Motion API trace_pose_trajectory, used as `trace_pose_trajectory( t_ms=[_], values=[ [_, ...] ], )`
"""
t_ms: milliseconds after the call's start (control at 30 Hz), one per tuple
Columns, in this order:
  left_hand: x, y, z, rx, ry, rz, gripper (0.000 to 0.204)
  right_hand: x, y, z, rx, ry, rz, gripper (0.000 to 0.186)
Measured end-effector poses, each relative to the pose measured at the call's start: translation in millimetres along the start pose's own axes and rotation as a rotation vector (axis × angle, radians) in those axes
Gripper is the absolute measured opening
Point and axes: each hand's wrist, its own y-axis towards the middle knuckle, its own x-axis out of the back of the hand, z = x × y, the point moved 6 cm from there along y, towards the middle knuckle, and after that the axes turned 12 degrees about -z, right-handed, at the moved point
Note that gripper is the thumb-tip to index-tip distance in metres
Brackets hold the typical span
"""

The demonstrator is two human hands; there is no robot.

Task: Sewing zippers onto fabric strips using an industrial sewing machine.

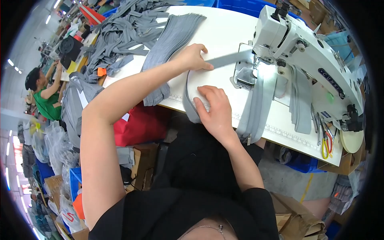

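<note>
Hands of a garment worker press a long grey fabric strip (224,60) flat on a white sewing table (224,32), seen from above. The left hand (194,58) lies palm down with fingers together on the strip's far stretch, which runs right toward the needle area of a white industrial sewing machine (304,52). The right hand (214,110), nearer the table's front edge, rests flat with fingers spread on the same strip where it loops back on itself; neither hand is closed around the cloth.

Left of the hands, a neat stack of grey strips (170,44) reaches from the far side of the table to its near edge, and beyond it a loose heap of grey pieces (120,36) spreads across the far left corner. A band of grey strips (256,108) hangs over the near edge just right of the right hand, below the machine head. More grey strips (302,102) lie under the machine arm, and yellow-handled scissors (326,146) sit at the table's near right. A red bag (140,124) sits under the table, and another person in green (46,100) works at far left.
</note>
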Motion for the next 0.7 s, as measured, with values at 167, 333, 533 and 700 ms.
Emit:
trace_pose_trajectory(
  t_ms=[167, 333, 533, 700],
  values=[
    [-19, -13, 12, 0.269, -0.584, -0.005, 0.035, 4, 19, -6, -0.346, 0.177, -0.050, 0.033],
    [-32, -24, 7, 0.279, -0.746, -0.114, 0.021, 6, 24, -34, -0.609, 0.390, -0.204, 0.029],
    [-22, -21, -5, 0.297, -0.817, -0.161, 0.016, 2, 19, -54, -0.791, 0.604, -0.188, 0.028],
    [-18, -17, -7, 0.310, -0.886, -0.142, 0.015, 5, 22, -47, -0.905, 0.595, -0.229, 0.025]
  ],
)
